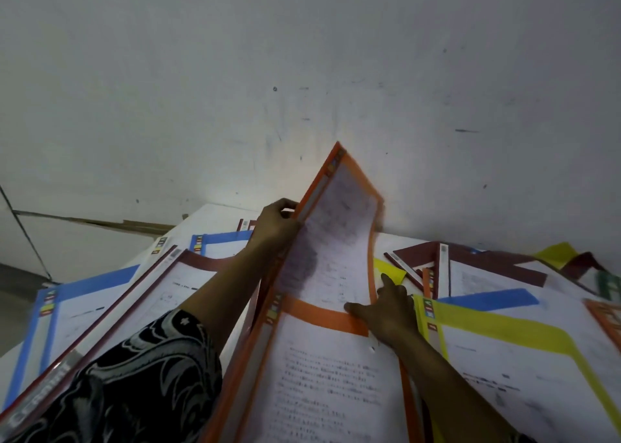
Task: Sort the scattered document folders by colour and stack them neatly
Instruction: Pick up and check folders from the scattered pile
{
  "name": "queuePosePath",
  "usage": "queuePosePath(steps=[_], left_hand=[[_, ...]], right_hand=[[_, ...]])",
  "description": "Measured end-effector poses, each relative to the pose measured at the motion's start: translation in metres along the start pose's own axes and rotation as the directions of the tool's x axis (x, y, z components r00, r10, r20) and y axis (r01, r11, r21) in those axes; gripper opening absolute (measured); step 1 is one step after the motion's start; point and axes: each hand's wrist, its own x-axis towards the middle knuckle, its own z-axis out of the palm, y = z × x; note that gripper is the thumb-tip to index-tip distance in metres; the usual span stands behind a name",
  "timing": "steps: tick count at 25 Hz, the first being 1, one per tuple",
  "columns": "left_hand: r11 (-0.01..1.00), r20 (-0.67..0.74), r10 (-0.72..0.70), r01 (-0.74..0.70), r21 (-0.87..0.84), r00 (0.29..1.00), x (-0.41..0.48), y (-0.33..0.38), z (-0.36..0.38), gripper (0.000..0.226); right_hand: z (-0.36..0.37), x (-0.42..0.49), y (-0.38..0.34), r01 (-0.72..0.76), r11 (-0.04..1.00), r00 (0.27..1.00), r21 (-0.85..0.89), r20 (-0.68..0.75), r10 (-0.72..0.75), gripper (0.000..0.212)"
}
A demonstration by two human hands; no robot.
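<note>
At centre, left hand (277,224) grips orange folder (336,234); right hand (389,311), seemingly spread, touches it.

Raised orange folder (339,237) blurred, its print unreadable — lower orange folder (336,375) cut off at bottom edge

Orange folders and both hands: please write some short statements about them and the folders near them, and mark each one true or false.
1. The left hand grips the raised folder at its spine edge. True.
2. The right hand holds a blue folder. False: it rests open, fingers spread, on the lower orange folder.
3. A yellow folder lies just right of the right hand. True.
4. No blue folder lies on the left side. False: a blue folder lies there, left of the left arm.
</note>
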Motion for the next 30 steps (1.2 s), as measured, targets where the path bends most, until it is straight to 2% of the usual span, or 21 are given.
queuePosePath(steps=[1,2,3,5,6,7,9,11,12,14,16,19,21,23,25,27,30], left_hand=[[0.998,0.019,0.054,-0.053,-0.031,0.998,-0.004,0.011,0.002,0.017],[0.989,0.042,0.107,-0.102,-0.11,0.993,-0.009,0.022,0.002,0.014],[0.967,0.068,0.157,-0.139,-0.214,0.985,-0.016,0.034,0.0,0.014],[0.902,0.11,0.239,-0.178,-0.394,0.965,-0.028,0.059,-0.005,0.022],[0.867,0.125,0.276,-0.191,-0.46,0.953,-0.034,0.071,-0.009,0.021],[0.831,0.138,0.317,-0.205,-0.517,0.938,-0.043,0.083,-0.013,0.019],[0.779,0.172,0.365,-0.199,-0.594,0.915,-0.063,0.1,-0.022,0.02],[0.784,0.201,0.366,-0.184,-0.592,0.909,-0.088,0.11,-0.035,0.024],[0.814,0.205,0.352,-0.191,-0.549,0.913,-0.1,0.111,-0.042,0.025],[0.888,0.187,0.294,-0.196,-0.417,0.937,-0.122,0.099,-0.055,0.026],[0.958,0.154,0.162,-0.117,-0.263,0.975,-0.139,0.073,-0.064,0.03],[0.99,0.2,-0.125,0.111,0.082,0.972,-0.166,0.024,-0.062,0.034],[0.873,0.217,-0.315,0.193,0.448,0.924,-0.181,-0.005,-0.06,0.038],[0.71,0.206,-0.424,0.182,0.681,0.882,-0.191,-0.022,-0.058,0.049],[0.648,0.196,-0.435,0.154,0.746,0.879,-0.2,-0.028,-0.058,0.057],[0.649,0.215,-0.444,0.146,0.747,0.87,-0.205,-0.031,-0.057,0.058],[0.631,0.203,-0.401,0.108,0.768,0.893,-0.209,-0.038,-0.051,0.057]], right_hand=[[-0.002,0.003,-0.001,-0.015,0.983,1.0,0.184,0.011,0.013,0.11],[-0.009,0.004,-0.002,-0.048,0.915,0.999,0.401,0.029,0.039,0.111],[-0.019,0.006,-0.003,-0.061,0.8,0.998,0.597,0.023,0.059,0.112],[-0.045,0.004,-0.01,-0.004,0.6,0.996,0.8,-0.053,0.077,0.109],[-0.062,-0.007,-0.02,0.062,0.55,0.989,0.833,-0.125,0.079,0.098],[-0.08,-0.018,-0.027,0.166,0.523,0.975,0.836,-0.219,0.039,0.076],[-0.111,-0.044,-0.035,0.319,0.534,0.927,0.783,-0.375,-0.003,0.023],[-0.137,-0.073,-0.032,0.379,0.599,0.901,0.706,-0.429,-0.064,0.032],[-0.145,-0.088,-0.029,0.397,0.635,0.9,0.663,-0.417,-0.127,0.029],[-0.151,-0.122,-0.021,0.4,0.662,0.916,0.634,-0.291,-0.275,0.005],[-0.145,-0.149,-0.007,0.331,0.67,0.934,0.664,-0.13,-0.332,0.02],[-0.12,-0.19,0.011,0.229,0.841,0.97,0.49,-0.04,-0.241,0.035],[-0.096,-0.206,0.024,0.16,0.883,0.985,0.441,-0.007,-0.174,0.04],[-0.075,-0.219,0.034,0.091,0.872,0.99,0.481,0.053,-0.132,0.044],[-0.063,-0.229,0.044,0.077,0.886,0.984,0.458,0.109,-0.142,0.05],[-0.056,-0.237,0.05,0.123,0.932,0.956,0.341,0.21,-0.203,0.06],[-0.059,-0.243,0.049,0.203,0.966,0.915,0.159,0.32,-0.245,0.073]])
